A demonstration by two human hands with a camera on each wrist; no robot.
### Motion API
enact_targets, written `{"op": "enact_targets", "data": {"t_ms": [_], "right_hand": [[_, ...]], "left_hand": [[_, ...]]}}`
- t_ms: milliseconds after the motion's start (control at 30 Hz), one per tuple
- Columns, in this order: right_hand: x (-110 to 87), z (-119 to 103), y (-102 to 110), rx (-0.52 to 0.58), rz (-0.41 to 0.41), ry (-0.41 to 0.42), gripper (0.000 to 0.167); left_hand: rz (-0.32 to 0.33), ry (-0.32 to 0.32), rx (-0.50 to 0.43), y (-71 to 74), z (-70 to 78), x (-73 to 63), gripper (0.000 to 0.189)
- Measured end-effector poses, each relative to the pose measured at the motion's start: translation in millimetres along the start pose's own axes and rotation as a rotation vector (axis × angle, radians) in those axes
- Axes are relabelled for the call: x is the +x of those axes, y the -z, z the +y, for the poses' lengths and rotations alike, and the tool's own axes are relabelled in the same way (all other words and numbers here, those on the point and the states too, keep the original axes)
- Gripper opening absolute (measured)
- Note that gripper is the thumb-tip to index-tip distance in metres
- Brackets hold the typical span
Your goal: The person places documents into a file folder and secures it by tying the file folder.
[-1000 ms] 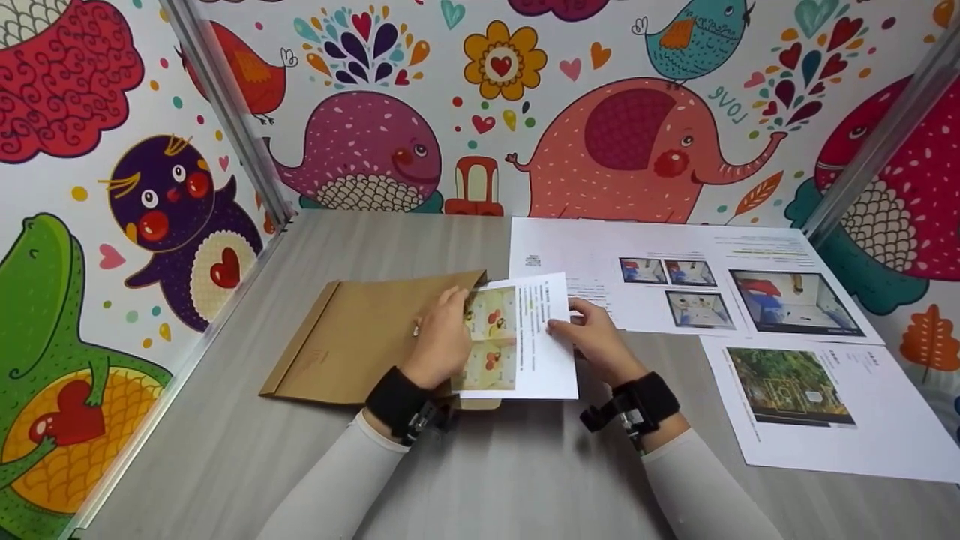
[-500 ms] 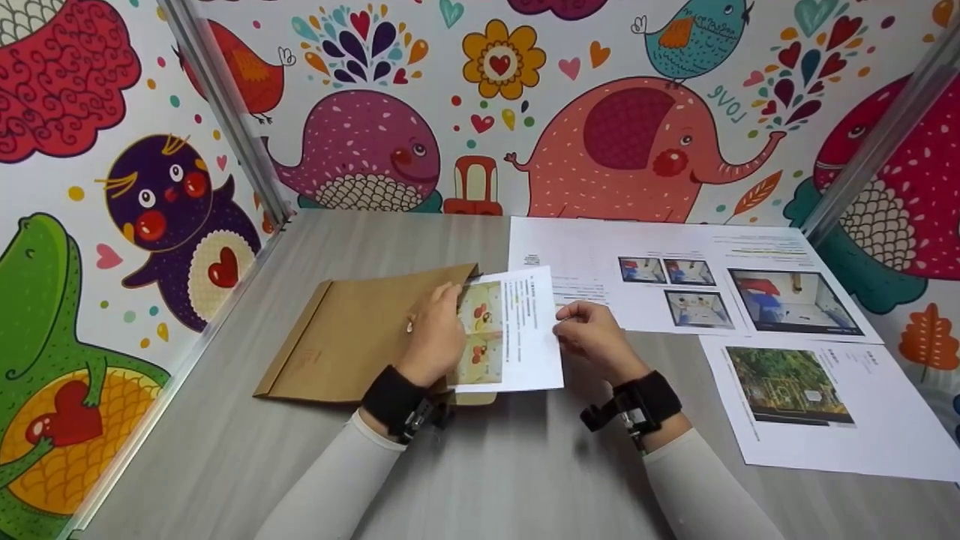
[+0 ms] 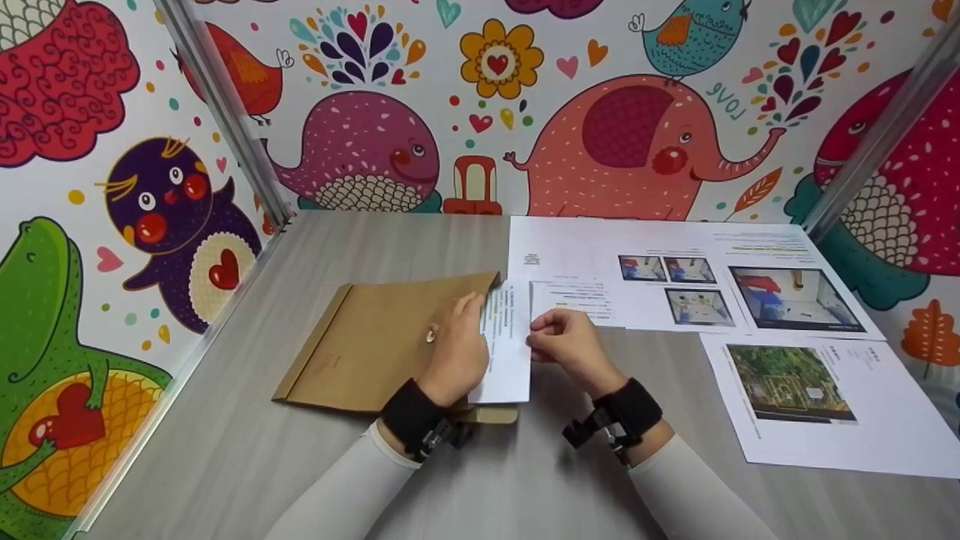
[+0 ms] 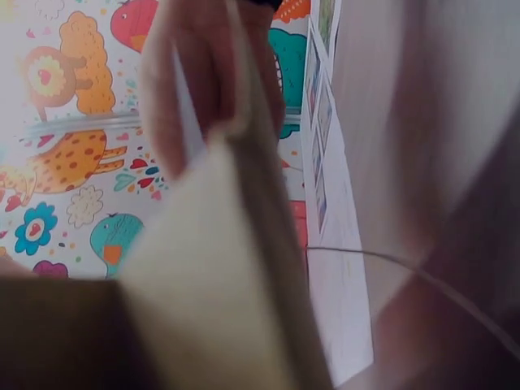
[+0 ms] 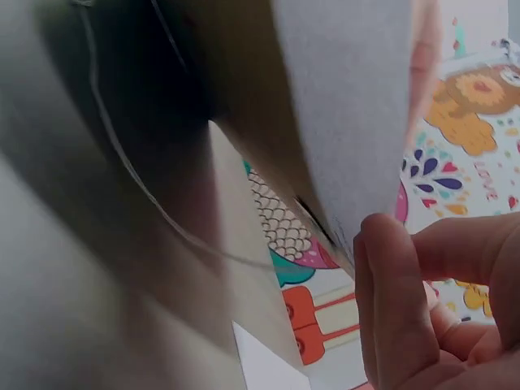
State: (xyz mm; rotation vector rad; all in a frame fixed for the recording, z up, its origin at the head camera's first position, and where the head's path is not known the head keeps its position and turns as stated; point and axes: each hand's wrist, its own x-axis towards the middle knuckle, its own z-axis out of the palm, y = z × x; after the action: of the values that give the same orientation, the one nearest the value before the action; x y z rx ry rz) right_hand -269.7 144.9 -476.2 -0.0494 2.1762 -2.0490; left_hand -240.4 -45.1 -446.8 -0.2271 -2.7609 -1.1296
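A brown paper envelope [image 3: 375, 337] lies tilted in front of the person, its mouth towards the right. The left hand [image 3: 456, 356] grips it near that mouth, the back of the hand upward. A printed white sheet [image 3: 510, 367] sits partly inside, with a strip of text showing past the left hand. At the sheet's right edge, the right hand [image 3: 574, 345] pinches it between thumb and fingers. The right wrist view shows that pinch at the sheet's corner [image 5: 349, 179]. The sheet's coloured picture is hidden. In the left wrist view the envelope's edge [image 4: 219, 268] looms close and blurred.
Printed sheets [image 3: 585, 247] with photos lie at the back right of the grey table [image 3: 187, 435]. Another sheet [image 3: 885, 420] with a garden photo lies nearer on the right. A thin string [image 5: 130, 171] hangs below the envelope. Cartoon-patterned walls [image 3: 480, 112] enclose the table.
The sheet has slid leftward into the envelope, and its coloured picture has gone out of sight. The right hand has moved left with it. The envelope has shifted slightly right.
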Motion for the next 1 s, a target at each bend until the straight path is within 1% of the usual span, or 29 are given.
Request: {"op": "enact_targets", "data": {"t_ms": [167, 233, 267, 333, 400, 467, 500, 533, 633, 700, 800, 933, 1000], "right_hand": [[-2.9, 5.0, -12.1, -0.118, 0.000, 0.021, 0.015], [-4.6, 6.5, -15.7, -0.160, -0.017, 0.038, 0.016], [-5.2, 7.4, -17.1, -0.177, -0.034, 0.046, 0.017], [-6.0, 9.7, -19.0, -0.199, -0.099, 0.073, 0.021], [-6.5, 11.5, -20.0, -0.211, -0.173, 0.100, 0.028], [-6.1, 12.9, -20.2, -0.214, -0.229, 0.119, 0.033], [-5.9, 13.2, -20.0, -0.208, -0.249, 0.128, 0.035], [-5.6, 13.0, -19.3, -0.203, -0.250, 0.123, 0.037], [-4.7, 11.4, -15.7, -0.164, -0.236, 0.107, 0.039], [-4.0, 10.2, -12.6, -0.135, -0.220, 0.093, 0.039], [-2.1, 9.1, -8.3, -0.108, -0.208, 0.076, 0.038], [1.7, 11.0, -4.6, -0.118, -0.197, 0.052, 0.035], [3.6, 12.4, -3.0, -0.132, -0.187, 0.041, 0.034]], "left_hand": [[0.009, -0.058, 0.019, -8.7, 3.8, -6.9, 0.050], [0.011, -0.079, 0.028, -12.1, 5.0, -9.1, 0.049], [0.012, -0.089, 0.036, -13.4, 5.7, -10.2, 0.049], [0.007, -0.098, 0.049, -15.6, 6.9, -11.7, 0.049], [0.001, -0.097, 0.051, -16.7, 7.3, -12.1, 0.050], [-0.008, -0.087, 0.052, -16.4, 6.8, -11.4, 0.050], [-0.013, -0.079, 0.050, -15.6, 6.0, -10.7, 0.051], [-0.015, -0.072, 0.048, -14.8, 4.6, -9.3, 0.051], [-0.011, -0.055, 0.051, -11.1, -3.1, -3.1, 0.051], [-0.003, -0.051, 0.051, -8.5, -11.2, 2.6, 0.051], [0.028, -0.051, 0.048, -4.2, -26.0, 12.8, 0.052], [0.075, -0.026, 0.054, 1.0, -46.0, 25.6, 0.054], [0.083, -0.003, 0.066, 2.8, -54.7, 30.2, 0.053]]}}
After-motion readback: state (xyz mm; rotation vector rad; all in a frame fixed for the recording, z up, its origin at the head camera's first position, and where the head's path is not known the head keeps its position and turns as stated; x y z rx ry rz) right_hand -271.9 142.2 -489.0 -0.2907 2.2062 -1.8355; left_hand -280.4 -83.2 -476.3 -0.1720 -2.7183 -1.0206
